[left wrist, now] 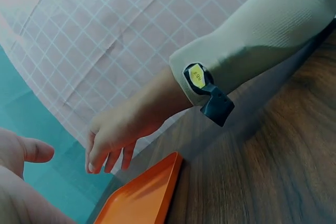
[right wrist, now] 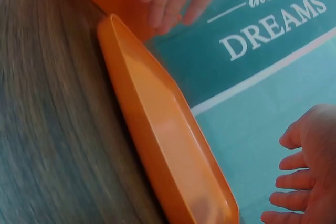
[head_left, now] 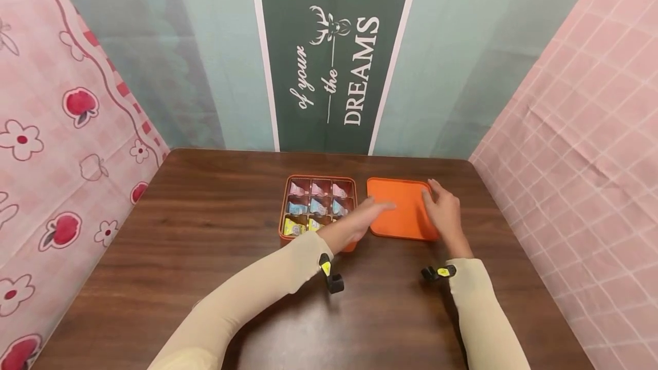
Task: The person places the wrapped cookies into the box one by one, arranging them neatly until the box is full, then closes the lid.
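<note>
An orange box holds small wrapped pieces in a grid of compartments: pink at the back, blue in the middle, yellow in front. To its right lies an orange lid, inner side up with a raised rim. My left hand reaches across the box's front right corner, thumb stretched over the lid, covering some compartments. Over the lid's right edge hovers my right hand, its fingers loosely spread and apart from the lid in the right wrist view. Neither hand holds anything.
Both things stand on a dark wood table. A green printed curtain hangs behind it, with a pink apple-patterned cloth on the left and a pink checked cloth on the right. Black straps sit on both wrists.
</note>
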Motion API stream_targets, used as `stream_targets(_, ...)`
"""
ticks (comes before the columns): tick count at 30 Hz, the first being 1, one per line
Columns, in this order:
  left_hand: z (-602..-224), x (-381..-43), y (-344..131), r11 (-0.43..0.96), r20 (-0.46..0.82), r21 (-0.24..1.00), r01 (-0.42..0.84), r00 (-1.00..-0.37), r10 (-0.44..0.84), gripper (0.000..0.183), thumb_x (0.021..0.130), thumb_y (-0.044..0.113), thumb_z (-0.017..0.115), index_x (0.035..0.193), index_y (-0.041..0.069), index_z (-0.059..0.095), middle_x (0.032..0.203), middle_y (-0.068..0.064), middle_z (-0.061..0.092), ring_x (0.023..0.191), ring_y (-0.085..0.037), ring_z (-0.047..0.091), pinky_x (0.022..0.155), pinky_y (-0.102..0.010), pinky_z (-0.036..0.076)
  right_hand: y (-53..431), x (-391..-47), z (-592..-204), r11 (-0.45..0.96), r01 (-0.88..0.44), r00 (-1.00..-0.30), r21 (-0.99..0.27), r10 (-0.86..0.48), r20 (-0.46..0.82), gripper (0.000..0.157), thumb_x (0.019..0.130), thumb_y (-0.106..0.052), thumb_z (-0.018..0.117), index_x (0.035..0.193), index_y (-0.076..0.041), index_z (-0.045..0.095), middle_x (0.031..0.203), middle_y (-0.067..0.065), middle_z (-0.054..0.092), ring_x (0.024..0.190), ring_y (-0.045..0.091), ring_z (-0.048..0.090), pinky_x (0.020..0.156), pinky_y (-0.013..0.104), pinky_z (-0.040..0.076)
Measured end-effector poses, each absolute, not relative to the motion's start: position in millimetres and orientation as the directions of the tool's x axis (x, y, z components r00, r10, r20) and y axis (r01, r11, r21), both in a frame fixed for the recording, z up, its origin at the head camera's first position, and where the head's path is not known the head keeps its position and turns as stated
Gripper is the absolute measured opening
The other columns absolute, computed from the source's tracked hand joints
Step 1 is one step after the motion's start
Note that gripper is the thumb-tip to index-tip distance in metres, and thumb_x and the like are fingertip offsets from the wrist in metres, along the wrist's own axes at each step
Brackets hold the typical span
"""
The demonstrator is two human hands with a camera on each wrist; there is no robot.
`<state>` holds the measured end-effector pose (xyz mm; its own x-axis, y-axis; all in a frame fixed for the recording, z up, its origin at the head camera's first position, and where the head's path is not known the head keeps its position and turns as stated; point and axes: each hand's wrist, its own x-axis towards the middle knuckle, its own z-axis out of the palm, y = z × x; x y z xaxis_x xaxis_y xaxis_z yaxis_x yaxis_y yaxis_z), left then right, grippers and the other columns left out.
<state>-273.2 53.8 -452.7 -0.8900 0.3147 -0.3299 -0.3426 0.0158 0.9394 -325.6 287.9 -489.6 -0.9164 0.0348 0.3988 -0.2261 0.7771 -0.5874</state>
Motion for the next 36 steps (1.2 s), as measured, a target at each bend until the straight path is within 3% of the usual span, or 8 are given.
stream_targets(2, -456, -272, 56, 0.006, -0.338, 0.935, -0.355, -0.885, 0.319, 0.089, 0.094, 0.036, 0.068, 0.16, 0.002, 0.021, 0.169, -0.013, 0.009, 0.155, -0.032, 0.008, 0.123, -0.052, 0.009, 292, -323, -493, 0.777, -0.19, -0.93, -0.6, 0.053, 0.363, 0.044, 0.103, -0.019, 0.057, 0.139, 0.006, 0.057, 0.144, 0.024, 0.053, 0.104, 0.05, 0.062, 0.098, 0.06, 0.046)
stream_targets(5, -462, -271, 59, -0.008, -0.345, 0.931, -0.366, -0.885, 0.314, 0.084, 0.093, 0.036, 0.068, 0.158, 0.0, 0.028, 0.168, -0.014, 0.013, 0.153, -0.035, 0.014, 0.123, -0.055, 0.012, 297, -320, -498, 0.788, -0.132, -0.945, -0.602, 0.084, 0.317, 0.045, 0.104, -0.02, 0.056, 0.14, 0.007, 0.055, 0.145, 0.026, 0.051, 0.13, 0.05, 0.05, 0.109, 0.061, 0.037)
stream_targets(13, -475, -266, 60, -0.032, -0.356, 0.923, -0.383, -0.884, 0.303, 0.046, 0.095, 0.029, 0.066, 0.132, 0.003, 0.065, 0.157, -0.014, 0.04, 0.147, -0.036, 0.03, 0.121, -0.057, 0.018, 300, -310, -511, 0.827, 0.007, -0.98, -0.563, 0.118, 0.162, 0.048, 0.102, -0.02, 0.054, 0.138, 0.011, 0.054, 0.139, 0.034, 0.053, 0.125, 0.053, 0.051, 0.104, 0.064, 0.04)
stream_targets(23, -481, -261, 57, -0.017, -0.371, 0.918, -0.395, -0.876, 0.307, 0.042, 0.096, 0.028, 0.065, 0.131, 0.005, 0.067, 0.153, -0.014, 0.044, 0.145, -0.037, 0.034, 0.119, -0.054, 0.025, 297, -304, -525, 0.847, 0.073, -0.989, -0.527, 0.129, 0.071, 0.049, 0.102, -0.022, 0.052, 0.141, 0.009, 0.053, 0.137, 0.035, 0.053, 0.123, 0.053, 0.052, 0.103, 0.064, 0.041)
stream_targets(30, -474, -268, 62, -0.044, -0.378, 0.913, -0.406, -0.88, 0.288, 0.044, 0.095, 0.028, 0.066, 0.13, 0.001, 0.065, 0.158, -0.016, 0.036, 0.147, -0.036, 0.029, 0.121, -0.056, 0.019, 300, -309, -523, 0.876, 0.004, -0.98, -0.482, 0.098, 0.17, 0.044, 0.099, -0.015, 0.055, 0.137, 0.006, 0.058, 0.132, 0.032, 0.058, 0.114, 0.052, 0.058, 0.095, 0.064, 0.045)
stream_targets(36, -465, -278, 68, -0.046, -0.374, 0.914, -0.403, -0.881, 0.289, 0.048, 0.095, 0.031, 0.066, 0.133, 0.002, 0.062, 0.156, -0.013, 0.039, 0.144, -0.035, 0.033, 0.12, -0.055, 0.023, 305, -319, -512, 0.896, 0.015, -0.968, -0.444, 0.124, 0.217, 0.043, 0.093, -0.005, 0.054, 0.135, 0.004, 0.062, 0.13, 0.03, 0.061, 0.107, 0.052, 0.061, 0.086, 0.062, 0.049)
